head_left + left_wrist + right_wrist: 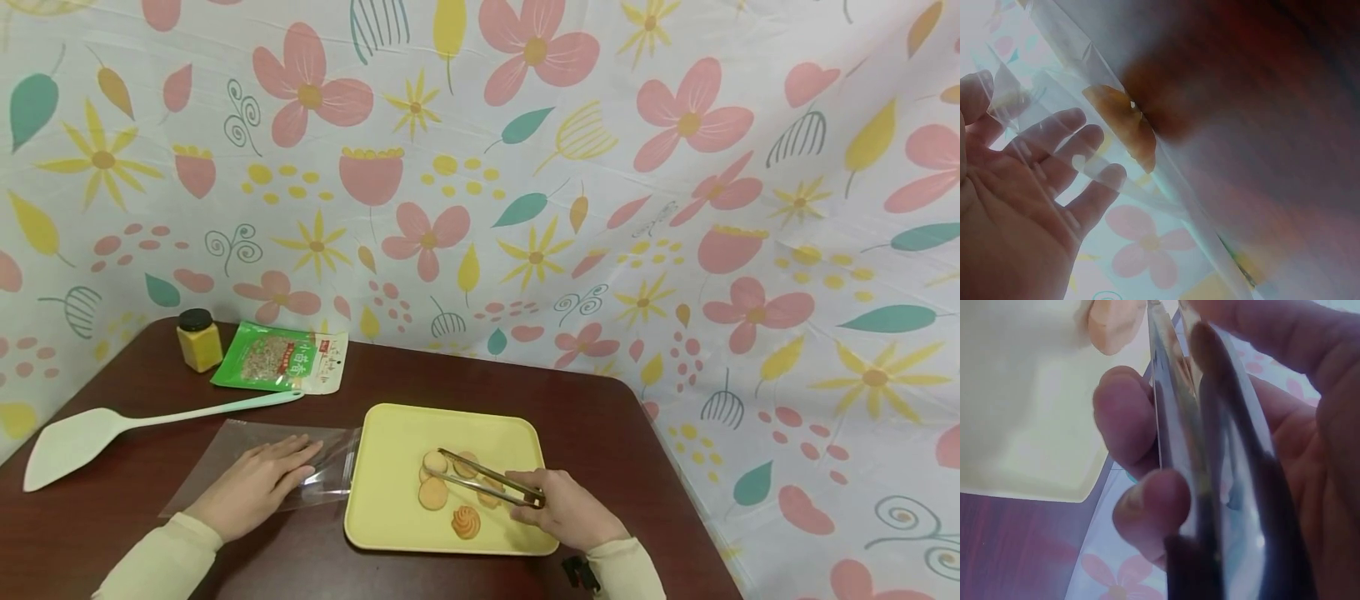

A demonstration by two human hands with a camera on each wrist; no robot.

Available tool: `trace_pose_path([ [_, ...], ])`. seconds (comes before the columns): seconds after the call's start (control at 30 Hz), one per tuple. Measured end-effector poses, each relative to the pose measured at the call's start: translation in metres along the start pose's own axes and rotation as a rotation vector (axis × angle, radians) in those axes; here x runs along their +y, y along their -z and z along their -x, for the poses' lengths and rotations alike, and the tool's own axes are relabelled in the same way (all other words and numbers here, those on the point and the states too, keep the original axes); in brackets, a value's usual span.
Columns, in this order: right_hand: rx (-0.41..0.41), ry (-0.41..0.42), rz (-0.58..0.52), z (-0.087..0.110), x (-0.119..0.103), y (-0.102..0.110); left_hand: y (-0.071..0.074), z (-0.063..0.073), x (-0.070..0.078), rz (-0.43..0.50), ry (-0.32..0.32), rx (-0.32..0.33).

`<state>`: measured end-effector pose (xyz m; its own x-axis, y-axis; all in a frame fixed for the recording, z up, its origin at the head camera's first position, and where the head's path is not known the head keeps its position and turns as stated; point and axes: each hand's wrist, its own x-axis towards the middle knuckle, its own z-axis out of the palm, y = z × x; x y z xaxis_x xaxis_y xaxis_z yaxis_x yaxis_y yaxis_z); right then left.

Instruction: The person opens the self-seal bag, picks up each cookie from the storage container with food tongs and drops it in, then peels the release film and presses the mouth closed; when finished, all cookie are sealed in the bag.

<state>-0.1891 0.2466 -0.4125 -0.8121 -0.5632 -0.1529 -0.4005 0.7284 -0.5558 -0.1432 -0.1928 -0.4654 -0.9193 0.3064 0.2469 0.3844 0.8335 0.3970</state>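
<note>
Round golden-brown cookies (432, 493): where, relative to the right hand (573, 508)?

Left of it and slightly ahead, on a pale-yellow, round-cornered rectangular tray (390, 521). Swirled orange-brown cookie (466, 522) directly left of it.

That hand's grip?

Fingers curled around slim shiny metal tongs (491, 476). Tips apart at one cookie; contact unclear.

Left hand (255, 482)?

Fingers extended, relaxed, resting on a clear flat plastic bag (217, 454). Bag runs past the fingertips toward the tray.

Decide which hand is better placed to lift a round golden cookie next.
Probably the right hand: it holds slim metal tongs at the round golden cookies, while the left hand lies over the clear plastic bag.
</note>
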Motion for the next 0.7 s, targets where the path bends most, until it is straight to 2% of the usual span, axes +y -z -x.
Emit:
trace_pose_path([
  [0.43, 0.031, -0.015, 0.032, 0.0016, -0.0023, 0.0024, 0.0009, -0.0004, 0.0015, -0.007, -0.005, -0.018],
  [0.7, 0.094, -0.015, 0.118, 0.0052, -0.0021, 0.0037, 0.0012, -0.0007, 0.0016, -0.013, -0.001, -0.008],
])
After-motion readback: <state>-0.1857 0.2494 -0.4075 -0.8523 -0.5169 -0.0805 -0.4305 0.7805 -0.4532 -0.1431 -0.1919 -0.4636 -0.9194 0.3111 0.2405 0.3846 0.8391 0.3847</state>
